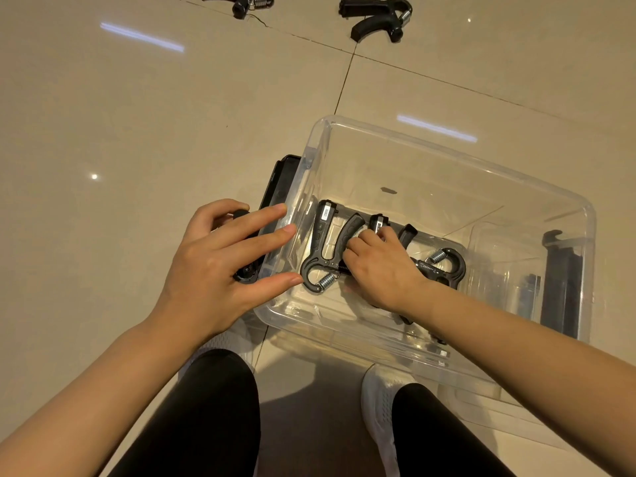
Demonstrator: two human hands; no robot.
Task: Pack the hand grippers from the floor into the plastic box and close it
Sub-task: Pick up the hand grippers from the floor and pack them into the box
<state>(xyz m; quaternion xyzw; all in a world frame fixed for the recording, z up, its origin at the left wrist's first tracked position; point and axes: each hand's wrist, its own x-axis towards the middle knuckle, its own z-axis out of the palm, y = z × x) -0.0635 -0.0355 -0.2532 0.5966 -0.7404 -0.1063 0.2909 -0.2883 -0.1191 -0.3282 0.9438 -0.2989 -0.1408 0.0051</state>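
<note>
A clear plastic box [447, 146] stands open on the tiled floor in front of me. Inside it at the left lies a black hand gripper [321, 242] with a steel spring. My right hand [382, 270] reaches into the box, its fingers curled round a second hand gripper [407, 234] in the middle. A third hand gripper [447, 266] lies just right of that hand. My left hand [220, 266] hovers at the box's left wall with fingers straight and spread, holding nothing. Two more hand grippers [378, 18] [247, 1] lie on the floor far ahead.
Black latches hang on the box's left side [278, 187] and right side [561, 287]. My knees and white shoes [375, 390] are right against the box's near wall. No lid can be made out.
</note>
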